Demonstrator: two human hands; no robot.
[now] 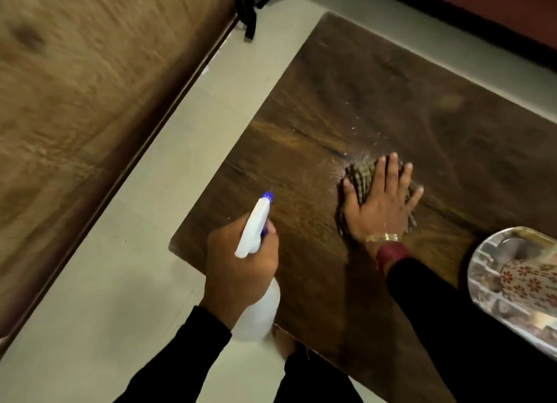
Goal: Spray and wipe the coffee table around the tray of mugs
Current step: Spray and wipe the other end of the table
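Pressing a crumpled checked brown cloth (361, 176) flat against the dark wood-grain desk (376, 101), the right hand (379, 203) lies with fingers spread wide over the fabric, a gold bangle (382, 238) and a maroon cuff (391, 253) at the wrist. Fine spray droplets (358, 140) speckle the desk surface just beyond the cloth, on its far side. Nearer and to the left, the left hand (241, 270) is wrapped around the neck of a white plastic spray bottle with a blue nozzle (254, 228), held over the desk's near left corner. At the right edge sits a shiny silver metal tray (482, 270) carrying a white mug with a red flower pattern (527, 282). Pale floor tiles (135, 252) run between the desk and a blurred brown wooden surface (90, 71) on the left.
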